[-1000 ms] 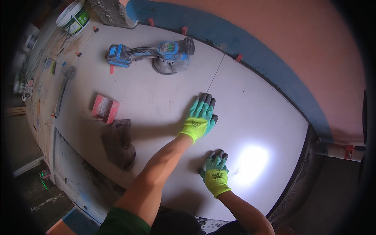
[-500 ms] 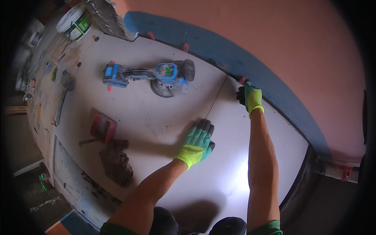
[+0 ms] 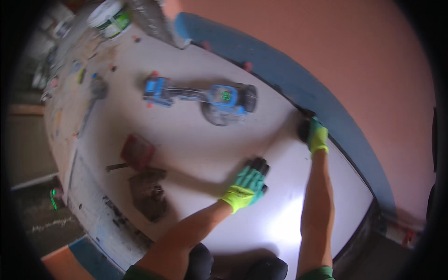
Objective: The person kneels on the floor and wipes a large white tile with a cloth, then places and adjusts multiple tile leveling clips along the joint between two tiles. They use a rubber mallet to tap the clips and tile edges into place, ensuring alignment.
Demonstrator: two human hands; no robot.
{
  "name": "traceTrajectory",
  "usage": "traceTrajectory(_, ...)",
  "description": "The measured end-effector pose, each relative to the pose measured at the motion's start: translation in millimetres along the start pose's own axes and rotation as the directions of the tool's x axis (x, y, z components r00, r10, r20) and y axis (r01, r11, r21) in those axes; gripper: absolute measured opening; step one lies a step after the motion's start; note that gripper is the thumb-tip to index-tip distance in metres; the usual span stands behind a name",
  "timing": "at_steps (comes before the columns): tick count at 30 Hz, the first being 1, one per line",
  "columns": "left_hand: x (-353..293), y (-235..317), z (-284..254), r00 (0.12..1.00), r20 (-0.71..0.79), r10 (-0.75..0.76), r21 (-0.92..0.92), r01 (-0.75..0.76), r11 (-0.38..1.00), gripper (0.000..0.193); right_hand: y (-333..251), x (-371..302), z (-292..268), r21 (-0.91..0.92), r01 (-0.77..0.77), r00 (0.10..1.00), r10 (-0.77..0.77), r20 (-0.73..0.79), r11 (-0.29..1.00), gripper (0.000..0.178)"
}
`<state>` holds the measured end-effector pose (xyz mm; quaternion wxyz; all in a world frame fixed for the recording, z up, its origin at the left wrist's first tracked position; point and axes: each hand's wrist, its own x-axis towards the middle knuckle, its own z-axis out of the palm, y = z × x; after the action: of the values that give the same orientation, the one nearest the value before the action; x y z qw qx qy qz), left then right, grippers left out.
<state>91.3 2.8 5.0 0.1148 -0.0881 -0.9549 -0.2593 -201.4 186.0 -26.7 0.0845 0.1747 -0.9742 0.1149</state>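
Note:
Both my hands wear green gloves with black fingertips and yellow cuffs. My left hand (image 3: 247, 184) lies flat on the large pale tile slab (image 3: 196, 149), fingers stretched out, by a thin joint line. My right hand (image 3: 316, 133) is at the slab's edge along the wall, its fingers closed and blurred by motion. What it grips is hidden. Beyond my left hand lies a blue and black cordless suction-cup tool (image 3: 221, 98) with a green-lit display. Left of that hand are a red-framed item (image 3: 137, 151) and a crumpled brown scrap (image 3: 148, 193).
An orange wall (image 3: 326, 51) with a blue lower band (image 3: 280, 70) borders the slab. Red wedges (image 3: 247, 66) sit in the gap there. A white bucket (image 3: 109, 18) stands far left. A long-handled tool (image 3: 95, 93) lies on the dusty floor.
The whole view has shifted, so things appear further right and lower. The red piece seen at my right fingertips is now out of sight. My left hand stays flat on the slab.

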Motion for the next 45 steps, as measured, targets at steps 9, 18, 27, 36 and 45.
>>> traceTrajectory(9, -5.6, -2.7, 5.4, 0.875, 0.466, -0.132, -0.059, 0.179, 0.982, 0.062, -187.8, -95.0, -50.2, 0.656, -0.217, 0.886, -0.137, 0.443, 0.723, 0.026)
traceTrajectory(18, -15.3, -4.7, 2.8, 1.000, 0.004, -0.010, -0.002, 0.011, 1.000, 0.058, -487.8, -73.1, 36.1, 0.295, 0.573, 0.711, -0.643, 0.285, 0.764, 0.059)
traceTrajectory(27, -20.7, -12.1, 26.5, 0.995, 0.097, -0.012, -0.087, 0.020, 0.996, 0.057, -501.0, -68.2, 68.9, 0.234, 0.553, 0.799, -0.588, 0.125, 0.800, 0.012)
traceTrajectory(36, 0.9, -7.8, 11.1, 0.993, 0.103, 0.063, 0.153, -0.078, 0.985, 0.067, -269.8, -139.3, -64.9, 0.712, 0.170, 0.866, -0.448, 0.222, 0.681, 0.050)
traceTrajectory(45, -3.4, -5.4, 7.3, 0.975, 0.223, 0.014, 0.275, -0.076, 0.958, 0.074, 50.7, -237.2, -170.4, 0.734, -0.640, 0.703, 0.560, 0.439, 0.227, 0.042)
